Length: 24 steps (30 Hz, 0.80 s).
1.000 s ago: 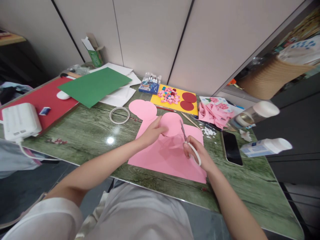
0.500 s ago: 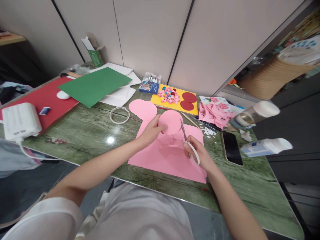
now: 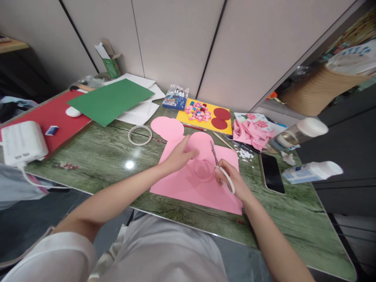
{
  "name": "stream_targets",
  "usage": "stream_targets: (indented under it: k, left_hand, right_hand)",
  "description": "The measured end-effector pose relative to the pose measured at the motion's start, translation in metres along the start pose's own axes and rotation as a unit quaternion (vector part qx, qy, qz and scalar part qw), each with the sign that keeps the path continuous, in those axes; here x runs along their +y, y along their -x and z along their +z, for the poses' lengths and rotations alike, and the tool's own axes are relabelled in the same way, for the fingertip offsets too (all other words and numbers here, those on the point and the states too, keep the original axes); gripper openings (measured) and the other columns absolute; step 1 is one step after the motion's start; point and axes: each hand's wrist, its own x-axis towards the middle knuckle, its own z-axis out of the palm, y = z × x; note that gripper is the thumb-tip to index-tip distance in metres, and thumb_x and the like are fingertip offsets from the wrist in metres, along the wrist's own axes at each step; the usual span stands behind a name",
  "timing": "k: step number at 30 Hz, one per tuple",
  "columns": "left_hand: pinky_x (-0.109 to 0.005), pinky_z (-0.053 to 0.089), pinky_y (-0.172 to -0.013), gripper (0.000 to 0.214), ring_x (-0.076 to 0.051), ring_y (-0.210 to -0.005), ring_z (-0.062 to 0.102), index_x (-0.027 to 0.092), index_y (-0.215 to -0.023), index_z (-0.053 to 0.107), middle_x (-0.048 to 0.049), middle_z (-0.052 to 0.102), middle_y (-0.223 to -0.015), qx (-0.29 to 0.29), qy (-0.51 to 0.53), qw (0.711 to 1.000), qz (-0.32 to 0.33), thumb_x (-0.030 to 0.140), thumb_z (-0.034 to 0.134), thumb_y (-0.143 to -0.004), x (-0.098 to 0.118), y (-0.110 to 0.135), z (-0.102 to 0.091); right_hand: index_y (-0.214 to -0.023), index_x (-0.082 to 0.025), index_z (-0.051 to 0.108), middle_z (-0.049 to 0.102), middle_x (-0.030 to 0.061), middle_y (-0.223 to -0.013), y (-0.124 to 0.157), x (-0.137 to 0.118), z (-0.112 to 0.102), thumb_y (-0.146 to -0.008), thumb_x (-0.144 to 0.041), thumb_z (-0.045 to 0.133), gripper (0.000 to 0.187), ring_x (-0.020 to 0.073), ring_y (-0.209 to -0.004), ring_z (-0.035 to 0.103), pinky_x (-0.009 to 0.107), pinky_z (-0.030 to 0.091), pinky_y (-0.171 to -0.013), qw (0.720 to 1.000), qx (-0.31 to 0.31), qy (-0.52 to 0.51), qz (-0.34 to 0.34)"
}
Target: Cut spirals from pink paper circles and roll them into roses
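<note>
A pink paper circle (image 3: 202, 144) is pinched at its left edge by my left hand (image 3: 183, 154), thumb on top. My right hand (image 3: 230, 178) grips scissors (image 3: 216, 156) with white handles, their blades at the circle's right edge. A thin curl of pink trimming (image 3: 202, 178) hangs beneath the circle. Below both hands lies a large pink sheet (image 3: 188, 192) on the table. More pink rounded cutouts (image 3: 168, 127) rest just beyond my left hand.
Behind are a yellow sheet (image 3: 182, 115) with pompoms and red circles, and a marker box (image 3: 175, 100). A phone (image 3: 272, 173), a white bottle (image 3: 314, 172) and pink scraps (image 3: 252, 134) lie right. A ring (image 3: 140, 135), green sheet (image 3: 111, 100) and power bank (image 3: 25, 141) are left.
The pink circle has turned and tilted slightly in my left hand. The trimmed strip now hangs lower as a loop over the pink sheet. The scissors have barely shifted.
</note>
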Motion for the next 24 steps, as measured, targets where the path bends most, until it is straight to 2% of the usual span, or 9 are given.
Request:
stream_targets:
  k: [14, 24]
  left_hand:
    - [-0.021, 0.041, -0.063, 0.020, -0.011, -0.074, 0.047, 0.016, -0.088, 0.047, 0.0006, 0.049, -0.082, 0.017, -0.015, 1.000, -0.006, 0.017, 0.053, -0.069, -0.0011, -0.0011, -0.0008]
    - [-0.019, 0.040, -0.056, 0.020, -0.010, -0.069, 0.045, 0.016, -0.088, 0.047, 0.0010, 0.048, -0.078, 0.028, 0.020, 0.999, -0.015, 0.021, 0.053, -0.070, -0.0052, -0.0031, -0.0015]
  right_hand:
    - [-0.072, -0.022, 0.034, 0.047, -0.0060, -0.052, -0.0003, 0.0015, -0.0002, -0.084, -0.039, 0.048, 0.025, 0.0101, -0.047, 0.042, 0.023, 0.033, -0.050, 1.000, 0.000, 0.015, -0.002]
    - [-0.072, -0.022, 0.034, 0.047, -0.0058, -0.052, -0.0009, 0.0028, -0.0019, -0.085, -0.039, 0.047, 0.025, 0.0101, -0.047, 0.041, 0.023, 0.033, -0.050, 1.000, -0.001, 0.017, -0.005]
